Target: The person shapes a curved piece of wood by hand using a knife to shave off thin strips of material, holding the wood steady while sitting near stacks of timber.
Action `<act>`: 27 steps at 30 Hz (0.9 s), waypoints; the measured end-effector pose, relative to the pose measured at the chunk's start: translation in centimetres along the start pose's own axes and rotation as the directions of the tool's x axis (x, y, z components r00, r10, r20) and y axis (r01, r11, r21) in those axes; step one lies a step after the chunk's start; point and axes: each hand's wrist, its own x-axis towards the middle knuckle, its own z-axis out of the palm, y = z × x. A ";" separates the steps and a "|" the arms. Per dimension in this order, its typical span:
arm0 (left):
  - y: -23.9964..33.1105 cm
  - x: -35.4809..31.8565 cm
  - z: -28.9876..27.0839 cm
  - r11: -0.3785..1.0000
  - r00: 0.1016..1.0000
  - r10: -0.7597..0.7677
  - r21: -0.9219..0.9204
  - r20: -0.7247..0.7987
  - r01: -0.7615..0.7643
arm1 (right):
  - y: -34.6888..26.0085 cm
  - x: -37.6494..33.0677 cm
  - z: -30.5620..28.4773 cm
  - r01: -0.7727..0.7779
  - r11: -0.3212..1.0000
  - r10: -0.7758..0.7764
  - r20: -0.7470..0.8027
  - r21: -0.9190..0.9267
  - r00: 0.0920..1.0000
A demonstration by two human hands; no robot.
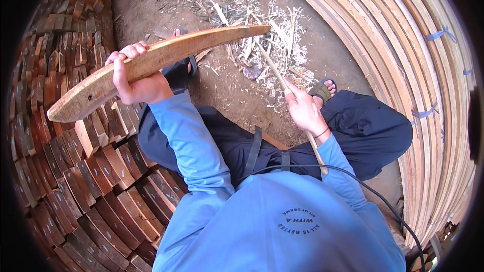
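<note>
My left hand [136, 76] is wrapped round a long, curved piece of wood [174, 53], broad at the left end and tapering to a point at the right. A small dark hole shows near its broad end. Off to the right, my right hand [303, 110] grips a slender wooden handle [272, 65] that runs from beside my thigh up toward the tapered tip. Whether a blade or head sits at the handle's far end, I cannot make out.
Wood shavings and chips [282, 45] litter the dirt floor [222, 80] between my sandalled feet. Stacked wooden blocks [96, 171] rise on the left. Long boards [398, 60], tied with blue strips, curve along the right. A black cable [388, 206] trails past my right arm.
</note>
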 end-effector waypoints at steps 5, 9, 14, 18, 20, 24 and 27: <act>-0.3 0.4 0.4 1.000 0.999 -0.024 0.002 -0.047 0.024 | -0.5 1.6 0.2 -0.079 0.997 0.080 0.023 -0.018 0.997; 0.0 0.0 -0.1 1.000 0.999 -0.022 -0.013 -0.033 0.021 | -1.9 -0.8 0.3 0.046 0.997 -0.049 -0.049 -0.067 0.998; -0.2 -0.1 0.2 0.999 0.999 -0.035 0.001 -0.037 0.035 | -1.1 2.2 0.0 0.032 0.997 -0.034 -0.045 -0.064 0.998; -0.2 0.1 -0.4 0.999 0.998 -0.039 -0.017 -0.045 0.038 | -1.5 -0.3 0.4 0.082 0.992 -0.088 -0.057 -0.098 0.995; -0.1 0.1 -0.4 1.000 0.999 -0.023 -0.020 -0.043 0.022 | -2.2 0.5 -0.1 0.022 0.993 -0.025 -0.024 -0.120 0.999; -0.1 0.1 0.8 1.000 0.998 -0.031 -0.007 -0.056 0.031 | -2.4 2.4 -0.5 -0.060 0.995 0.060 0.000 -0.076 0.998; 0.0 0.3 0.1 0.999 0.998 -0.033 -0.028 -0.052 0.032 | -2.4 0.5 -0.3 -0.025 0.999 0.026 0.023 -0.047 0.999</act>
